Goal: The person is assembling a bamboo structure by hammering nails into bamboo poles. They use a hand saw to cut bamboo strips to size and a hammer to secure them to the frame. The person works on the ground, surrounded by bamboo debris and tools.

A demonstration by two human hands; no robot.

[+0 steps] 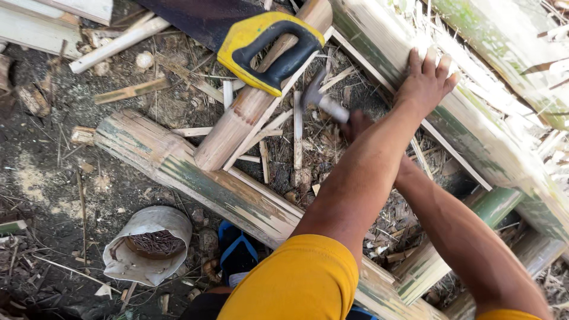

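My left hand [424, 83] lies flat, fingers spread, on a wide split bamboo pole [474, 124] that runs from the top middle to the right. My right arm crosses under the left forearm. My right hand [355, 124], mostly hidden, is closed on the handle of a hammer [320, 98]. The hammer's head is over bamboo slivers and debris on the ground, between the poles.
A handsaw with a yellow and black handle [267, 47] rests on a round bamboo piece [249, 112]. Another split bamboo pole [195, 172] lies diagonally below. A white bag of nails [151, 243] and a blue sandal [237, 252] are near my feet. A green bamboo stub [495, 204] sits at the right.
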